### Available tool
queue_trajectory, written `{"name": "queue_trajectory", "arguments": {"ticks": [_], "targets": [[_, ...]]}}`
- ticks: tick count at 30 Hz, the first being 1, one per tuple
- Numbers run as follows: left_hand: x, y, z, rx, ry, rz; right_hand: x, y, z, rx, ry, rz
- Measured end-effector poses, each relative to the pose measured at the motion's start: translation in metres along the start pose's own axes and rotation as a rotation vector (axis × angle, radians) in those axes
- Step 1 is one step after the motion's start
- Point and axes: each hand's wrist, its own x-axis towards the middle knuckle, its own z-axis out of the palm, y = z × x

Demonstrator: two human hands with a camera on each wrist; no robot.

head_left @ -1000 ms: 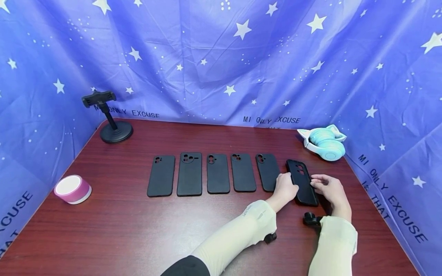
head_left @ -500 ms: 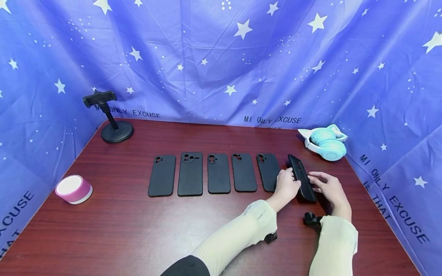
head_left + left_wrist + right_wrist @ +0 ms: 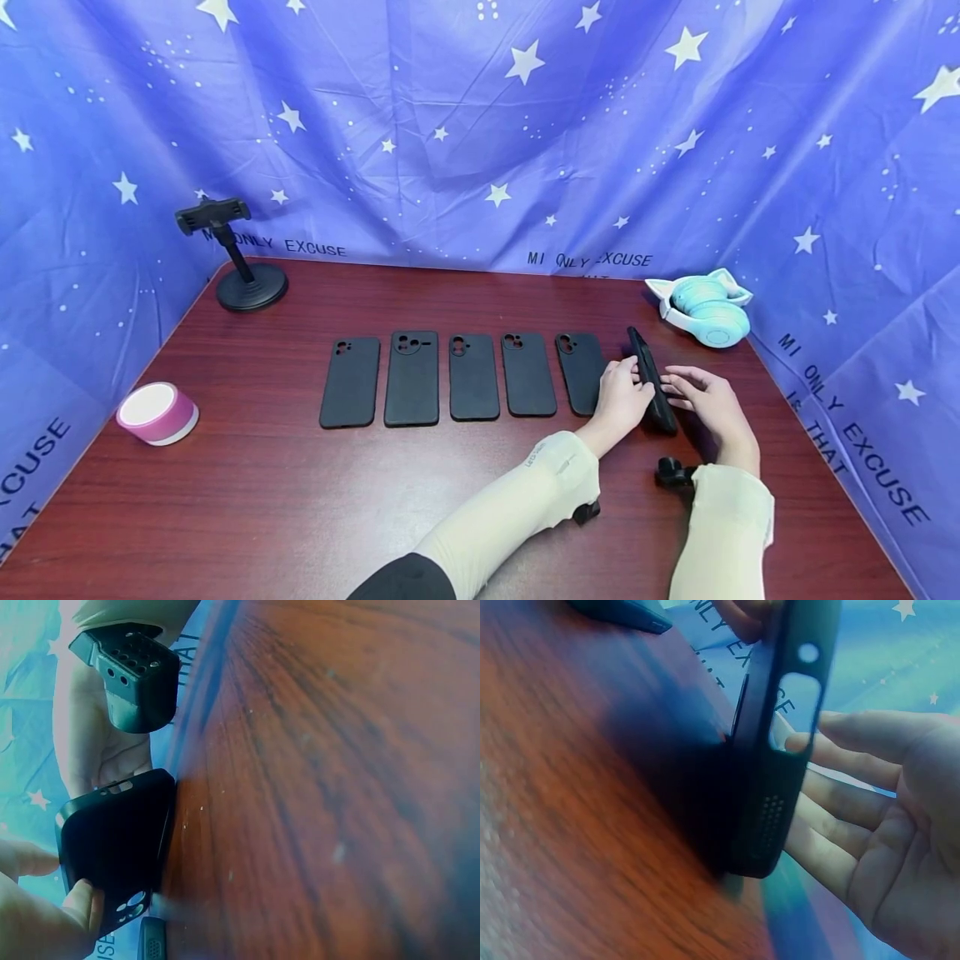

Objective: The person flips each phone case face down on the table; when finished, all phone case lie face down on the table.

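Observation:
A black phone case (image 3: 651, 383) stands tilted on its long edge at the right of a row of cases. My left hand (image 3: 619, 397) pinches its upper long edge, the thumb (image 3: 84, 904) lying on the hollow inner face in the left wrist view. From the other side my right hand (image 3: 716, 412) reaches to the case's back. Its fingers are nearly straight and their tips are right at the case, partly hidden behind it in the right wrist view. The bottom rim with its port cutout and speaker holes (image 3: 772, 814) faces that camera.
Several black phone cases (image 3: 474, 379) lie back side up in a row to the left. Light blue cat-ear headphones (image 3: 708, 310) sit behind the right hand. A black phone stand (image 3: 251, 286) and a pink-and-white round object (image 3: 157, 414) are at the left of the table (image 3: 300, 508).
The phone case has turned from lying nearly flat, hollow side up, to standing on its long edge. Both hands have moved slightly with it; the other cases stay put.

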Motion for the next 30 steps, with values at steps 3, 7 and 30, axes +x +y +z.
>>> {"name": "queue_trajectory", "arguments": {"ticks": [3, 7, 30], "targets": [[0.000, 0.000, 0.001, -0.020, -0.008, 0.001, 0.000, 0.000, -0.001, 0.048, -0.017, -0.007], [-0.001, 0.001, 0.001, -0.046, -0.022, 0.016, -0.002, -0.001, -0.001, 0.148, -0.036, -0.012], [-0.005, 0.002, 0.003, -0.107, -0.104, 0.070, -0.002, -0.012, -0.007, 0.111, -0.078, 0.107]]}}
